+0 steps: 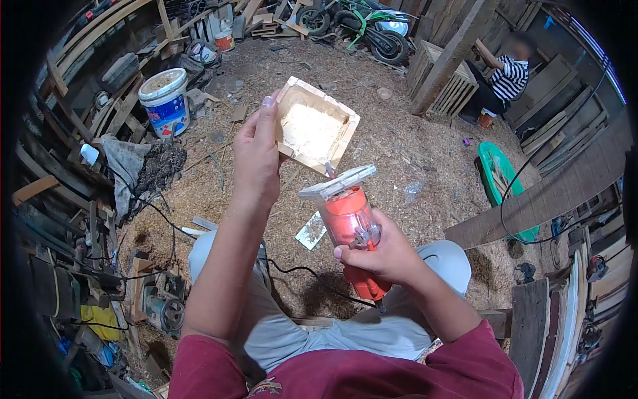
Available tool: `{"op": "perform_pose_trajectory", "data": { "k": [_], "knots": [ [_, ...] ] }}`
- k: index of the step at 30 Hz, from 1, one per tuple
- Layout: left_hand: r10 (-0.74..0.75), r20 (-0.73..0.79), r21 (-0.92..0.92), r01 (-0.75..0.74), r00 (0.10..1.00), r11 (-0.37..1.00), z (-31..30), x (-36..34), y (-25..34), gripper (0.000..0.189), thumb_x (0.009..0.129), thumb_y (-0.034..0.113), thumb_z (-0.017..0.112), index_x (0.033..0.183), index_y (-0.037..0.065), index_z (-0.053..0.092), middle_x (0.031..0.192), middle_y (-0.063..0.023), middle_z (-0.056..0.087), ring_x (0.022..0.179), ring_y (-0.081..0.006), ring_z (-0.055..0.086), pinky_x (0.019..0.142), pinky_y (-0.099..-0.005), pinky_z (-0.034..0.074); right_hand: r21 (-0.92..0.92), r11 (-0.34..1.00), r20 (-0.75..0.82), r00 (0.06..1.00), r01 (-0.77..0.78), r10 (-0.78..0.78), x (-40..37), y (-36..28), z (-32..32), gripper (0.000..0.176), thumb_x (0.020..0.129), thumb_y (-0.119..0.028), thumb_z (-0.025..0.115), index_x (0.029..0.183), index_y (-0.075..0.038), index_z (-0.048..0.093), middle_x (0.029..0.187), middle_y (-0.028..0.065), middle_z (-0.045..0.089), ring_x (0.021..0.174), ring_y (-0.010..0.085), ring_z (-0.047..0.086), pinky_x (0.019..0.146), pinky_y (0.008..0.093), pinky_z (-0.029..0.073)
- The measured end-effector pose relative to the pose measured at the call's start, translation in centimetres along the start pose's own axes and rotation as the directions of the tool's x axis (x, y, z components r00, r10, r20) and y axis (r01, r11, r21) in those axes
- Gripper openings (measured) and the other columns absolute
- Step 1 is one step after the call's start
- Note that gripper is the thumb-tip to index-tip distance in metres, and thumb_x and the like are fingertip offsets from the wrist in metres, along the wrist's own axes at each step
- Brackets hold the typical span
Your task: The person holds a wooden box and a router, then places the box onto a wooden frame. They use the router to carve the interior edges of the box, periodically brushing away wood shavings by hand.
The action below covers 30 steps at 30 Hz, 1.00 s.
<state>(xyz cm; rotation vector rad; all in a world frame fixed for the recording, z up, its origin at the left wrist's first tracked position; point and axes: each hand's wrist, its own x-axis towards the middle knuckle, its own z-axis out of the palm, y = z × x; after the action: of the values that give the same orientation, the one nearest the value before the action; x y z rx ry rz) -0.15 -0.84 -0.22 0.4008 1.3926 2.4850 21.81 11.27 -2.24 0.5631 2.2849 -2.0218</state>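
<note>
My left hand (258, 149) grips a shallow square wooden box (347, 137) by its left side, thumb over the rim. The box is tilted so that its hollow inside faces me, brightly lit. My right hand (384, 251) is wrapped round the body of an orange trim router (347, 211) with a clear housing and a flat pale base plate (345, 182). The router's bit (329, 170) points up at the lower edge of the box and overlaps it in this view. From the router's lower end a black cord (316, 274) runs left past my legs.
Sawdust and shavings cover the floor (259, 73). A white and blue bucket (164, 106) stands on the left. On the right are a green basin (495, 166), a slanting plank (531, 189) and a seated person (512, 76) beside a slatted crate (455, 90). A motorbike (372, 30) is at the back.
</note>
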Motion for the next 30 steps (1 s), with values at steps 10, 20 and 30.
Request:
{"op": "perform_pose_trajectory", "data": {
  "k": [10,20,30],
  "knots": [
    [0.014,0.013,-0.013,-0.013,1.000,1.000,0.0,0.0,-0.1,0.048,0.111,0.042,0.057,0.132,-0.001,0.066,0.112,-0.0089,0.075,0.095,-0.0146,0.076,0.079,-0.0297,0.063,0.011,1.000,0.001,1.000,0.009,-0.009,0.0,0.0,0.0,0.072,0.082,-0.025,0.093,0.137,0.000,0.052,0.114,0.0065,0.068,0.101,0.0138,0.068,0.091,0.0331,0.056],
    [0.031,-0.033,0.020,-0.030,0.999,0.999,-0.9,1.2,-0.4,0.049,0.110,0.041,0.062,0.133,-0.001,0.066,0.110,-0.0078,0.075,0.094,-0.0143,0.076,0.078,-0.0298,0.063,0.072,0.996,-0.041,0.998,0.060,-0.057,-0.1,-0.1,-0.3,0.069,0.083,-0.025,0.093,0.134,0.000,0.054,0.111,0.0060,0.069,0.099,0.0137,0.068,0.089,0.0324,0.056],
    [-0.194,-0.110,-0.137,0.178,0.975,0.974,-2.7,5.7,-3.5,0.043,0.104,0.037,0.072,0.127,0.002,0.066,0.118,-0.0109,0.074,0.105,-0.0223,0.075,0.088,-0.0387,0.065,0.058,0.998,-0.047,0.999,0.030,-0.027,0.4,0.7,-0.1,0.059,0.085,-0.021,0.090,0.130,-0.003,0.056,0.108,0.0042,0.069,0.095,0.0125,0.067,0.086,0.0318,0.057]
  ]
}}
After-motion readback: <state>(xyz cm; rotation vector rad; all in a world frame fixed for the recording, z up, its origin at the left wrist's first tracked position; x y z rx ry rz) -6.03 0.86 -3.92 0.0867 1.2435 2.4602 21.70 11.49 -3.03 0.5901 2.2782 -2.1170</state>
